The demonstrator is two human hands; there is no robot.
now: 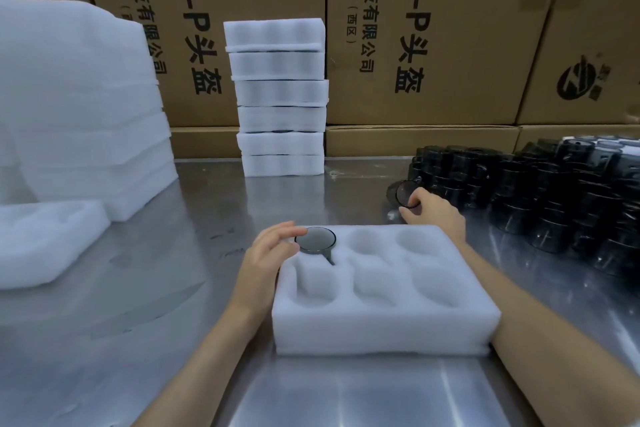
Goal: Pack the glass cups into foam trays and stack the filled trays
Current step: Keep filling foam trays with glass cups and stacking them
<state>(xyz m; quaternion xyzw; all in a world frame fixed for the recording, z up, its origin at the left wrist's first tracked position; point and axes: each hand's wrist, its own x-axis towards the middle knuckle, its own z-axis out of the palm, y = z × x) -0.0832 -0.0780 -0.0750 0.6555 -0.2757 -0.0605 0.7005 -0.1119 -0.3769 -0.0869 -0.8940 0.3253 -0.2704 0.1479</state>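
A white foam tray [381, 329] with several round pockets lies on the metal table in front of me. One dark glass cup [316, 239] sits in its far-left pocket, and my left hand [266, 253] touches that cup's rim with fingertips. Beyond the tray's far right corner, my right hand [433, 211] grips a second dark glass cup [405, 192] lying on its side. A large heap of dark glass cups [554, 191] covers the table at right. The other pockets hold nothing.
A tall stack of filled foam trays [280, 97] stands at the table's back centre. Piled foam sheets [79, 107] and a loose foam tray [45, 243] are at left. Cardboard boxes [433, 28] wall the back.
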